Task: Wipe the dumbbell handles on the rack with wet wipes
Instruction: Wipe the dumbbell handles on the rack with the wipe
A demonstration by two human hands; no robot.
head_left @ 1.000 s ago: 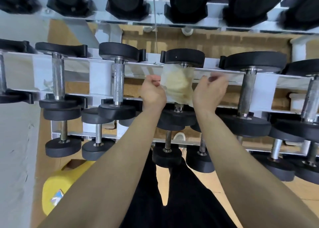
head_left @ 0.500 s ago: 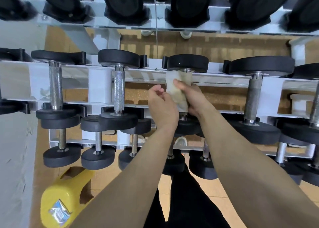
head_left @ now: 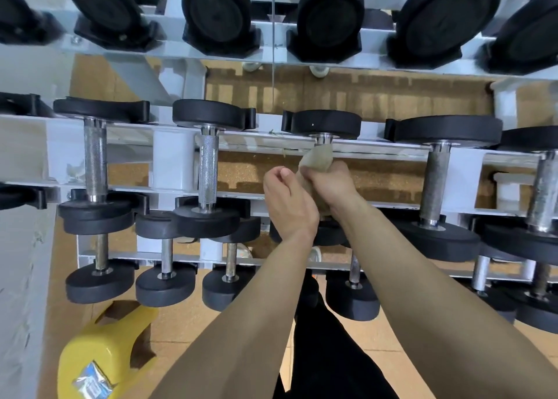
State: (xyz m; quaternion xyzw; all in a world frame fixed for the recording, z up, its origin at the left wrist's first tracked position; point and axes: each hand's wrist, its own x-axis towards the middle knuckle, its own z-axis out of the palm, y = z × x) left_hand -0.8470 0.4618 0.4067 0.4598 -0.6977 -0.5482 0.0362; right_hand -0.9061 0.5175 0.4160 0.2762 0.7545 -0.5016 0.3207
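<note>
Right hand [head_left: 329, 184] clenched round the wet wipe [head_left: 317, 160], itself wrapped about the handle of the dumbbell [head_left: 324, 123] on the middle tier of the rack [head_left: 175, 163]. Left hand [head_left: 287, 202] close against the right, just left of that dumbbell's handle, fingers curled; cannot tell whether pinching the wipe or holding nothing. Only a chrome collar showing above the wipe. Neighbouring dumbbells [head_left: 208, 169] either side of that dumbbell, handles bare. Yellow kettlebell [head_left: 99, 350] on the floor, well below and left of it.

Frame ctr: wipe [head_left: 317, 160] round handle of mid-tier dumbbell [head_left: 326, 123], right hand [head_left: 330, 184] round wipe, left hand [head_left: 290, 199] just left of it. Lower left: kettlebell [head_left: 102, 353] on floor [head_left: 392, 347], below bottom tier of rack [head_left: 175, 163].
</note>
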